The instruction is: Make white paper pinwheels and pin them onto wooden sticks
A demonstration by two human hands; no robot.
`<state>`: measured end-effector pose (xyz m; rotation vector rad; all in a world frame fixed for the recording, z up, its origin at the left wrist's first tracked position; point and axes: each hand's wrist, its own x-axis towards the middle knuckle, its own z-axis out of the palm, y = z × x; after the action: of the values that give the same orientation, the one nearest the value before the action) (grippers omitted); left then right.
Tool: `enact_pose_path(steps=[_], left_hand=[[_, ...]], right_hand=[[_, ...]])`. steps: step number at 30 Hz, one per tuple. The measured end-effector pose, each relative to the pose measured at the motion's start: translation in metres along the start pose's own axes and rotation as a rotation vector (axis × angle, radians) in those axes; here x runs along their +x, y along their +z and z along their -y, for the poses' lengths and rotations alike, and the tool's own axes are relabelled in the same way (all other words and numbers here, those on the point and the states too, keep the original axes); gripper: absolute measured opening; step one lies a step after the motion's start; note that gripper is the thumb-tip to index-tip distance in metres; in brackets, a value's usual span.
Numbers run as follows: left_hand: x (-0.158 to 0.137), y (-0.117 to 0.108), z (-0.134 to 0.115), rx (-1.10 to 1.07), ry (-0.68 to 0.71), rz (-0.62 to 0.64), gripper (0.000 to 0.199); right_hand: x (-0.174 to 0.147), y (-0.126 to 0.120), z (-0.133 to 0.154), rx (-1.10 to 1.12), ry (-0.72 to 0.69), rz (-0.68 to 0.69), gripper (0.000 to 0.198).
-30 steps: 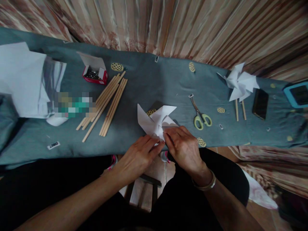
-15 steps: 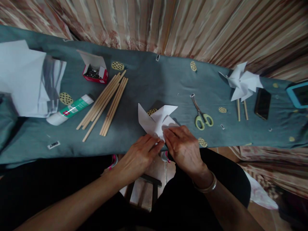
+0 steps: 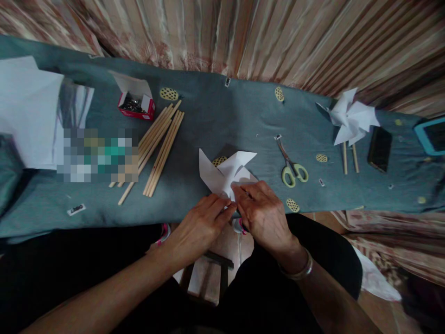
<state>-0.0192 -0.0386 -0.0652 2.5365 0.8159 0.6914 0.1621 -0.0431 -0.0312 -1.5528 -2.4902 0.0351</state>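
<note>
A white paper pinwheel (image 3: 227, 174) lies at the near edge of the cloth-covered table, its blades folded toward the middle. My left hand (image 3: 207, 220) pinches its near edge, thumb and fingers together on the paper. On the near right side, my right hand (image 3: 261, 208) is closed on the same pinwheel, fingertips pressing close to its centre. Whatever is under those fingertips is hidden. Green-handled scissors (image 3: 291, 169) lie to the right of my right hand. Left of the pinwheel rest several wooden sticks (image 3: 166, 150).
An open red box of small metal pins (image 3: 136, 105) stands behind the sticks. Stacked white paper (image 3: 29, 111) lies at far left, beside a pixelated patch. At right are finished pinwheels (image 3: 349, 116) on sticks, a dark phone (image 3: 380, 149) and a blue-framed device (image 3: 431, 134).
The fingertips of my right hand have shifted slightly left toward the pinwheel's centre. My left hand stays nearly still. The glue tube at left is now covered by a pixelated patch.
</note>
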Motion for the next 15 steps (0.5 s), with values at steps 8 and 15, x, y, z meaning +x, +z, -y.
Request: enact_pose_path(steps=[8,15], left_hand=[[-0.0007,0.0001,0.0003,0.006,-0.012,0.011,0.029],[-0.0010,0.0019,0.0001,0.023,-0.004,0.005,0.028]], right_hand=[[0.0005,-0.0008,0.0005,-0.019,0.001,0.024,0.032],[0.0023,-0.0024,0.0016,-0.071,0.001,0.058,0.032]])
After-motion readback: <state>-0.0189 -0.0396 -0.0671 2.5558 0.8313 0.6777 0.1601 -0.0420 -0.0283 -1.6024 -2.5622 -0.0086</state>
